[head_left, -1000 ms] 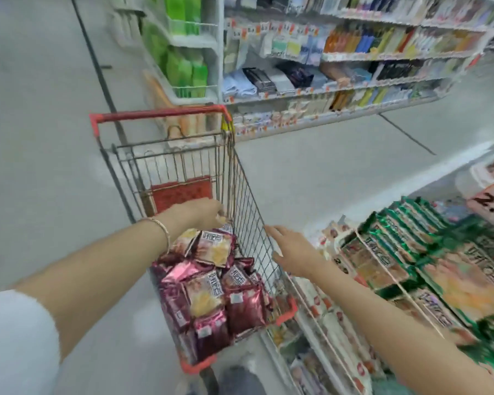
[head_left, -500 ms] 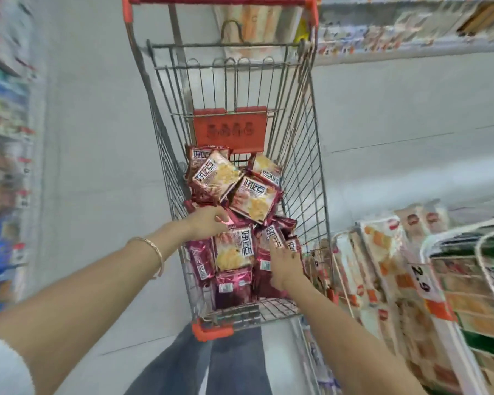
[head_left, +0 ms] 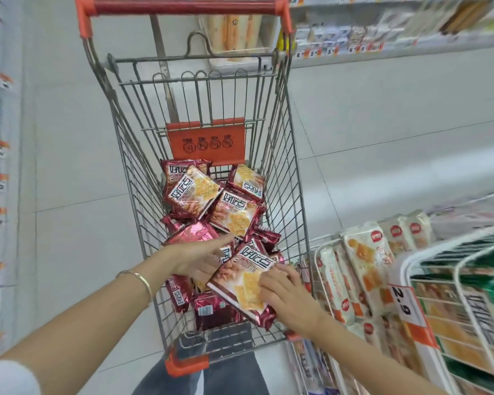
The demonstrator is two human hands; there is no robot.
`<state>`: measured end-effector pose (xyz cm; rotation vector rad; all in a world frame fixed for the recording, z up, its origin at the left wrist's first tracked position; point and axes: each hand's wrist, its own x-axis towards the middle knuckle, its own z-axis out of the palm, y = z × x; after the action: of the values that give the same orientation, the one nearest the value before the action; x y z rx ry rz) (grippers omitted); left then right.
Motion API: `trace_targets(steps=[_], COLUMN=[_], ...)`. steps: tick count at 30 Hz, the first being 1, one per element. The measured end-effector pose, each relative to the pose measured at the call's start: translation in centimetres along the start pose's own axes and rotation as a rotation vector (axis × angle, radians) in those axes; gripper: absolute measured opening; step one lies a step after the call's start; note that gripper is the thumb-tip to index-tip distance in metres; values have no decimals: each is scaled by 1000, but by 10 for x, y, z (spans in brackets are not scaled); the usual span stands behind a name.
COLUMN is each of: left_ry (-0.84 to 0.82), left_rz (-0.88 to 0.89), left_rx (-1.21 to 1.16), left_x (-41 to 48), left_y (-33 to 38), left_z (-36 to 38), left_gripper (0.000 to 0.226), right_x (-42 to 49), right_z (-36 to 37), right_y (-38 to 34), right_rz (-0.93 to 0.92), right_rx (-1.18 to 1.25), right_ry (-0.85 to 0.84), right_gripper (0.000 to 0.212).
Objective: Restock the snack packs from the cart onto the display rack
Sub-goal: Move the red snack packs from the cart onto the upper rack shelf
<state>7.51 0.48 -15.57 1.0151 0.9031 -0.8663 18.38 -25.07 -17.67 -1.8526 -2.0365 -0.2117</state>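
A wire cart with a red handle stands in front of me, holding several dark-red snack packs. My right hand grips the near edge of one snack pack, lifted and tilted above the pile. My left hand, with a gold bangle on the wrist, reaches into the pile beside that pack, fingers touching its underside and the packs below. The display rack, made of white wire, stands at the right and holds white, orange and green packs.
A "2.9" price tag hangs on the rack's front. Store shelves run along the far right, and another blurred shelf row lines the left edge. Grey tiled floor surrounds the cart. My legs show under the cart's near end.
The view swung from the rack down onto the cart. My right hand moved from the cart's side into the basket and took hold of a pack. My left hand shifted nearer.
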Motion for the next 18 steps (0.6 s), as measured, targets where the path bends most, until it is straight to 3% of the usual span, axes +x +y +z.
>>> trace_targets(steps=[2,4,6,7,9,11,13,15,18], left_ry=[-120,-73,84,203,470,657,760,808,864], left_rz=[-20,7,85,137,249,331,354,394,421], left_rx=[-33,-71,-254,-373,-489,-418,-379,-380,-424], left_x=[5,9,16,19,28,29,28,25,24], left_y=[0,-4,-11,-13,-18,-19,-24,-31,-40], left_z=[6,9,7,6,-3,-7,-13,-18,-26], left_gripper=[81,83,76,74,96,117,111,93,94], right_x=[7,16,30,38,54,60,54,38,15], right_z=[4,12,22,27,38,53,76,98,121], right_y=[2,9,18,23,34,42,40,31,23], right_rz=[-27,129,525,750,1157,1515,1782,1846,1634], right_rx=[53,169,292,330,423,579,774,711,409], right_ry=[-39,-86,-169,-198,-151,-126,-235,-430,-723], right_gripper=[27,38,69,74,62,49,51,62,44])
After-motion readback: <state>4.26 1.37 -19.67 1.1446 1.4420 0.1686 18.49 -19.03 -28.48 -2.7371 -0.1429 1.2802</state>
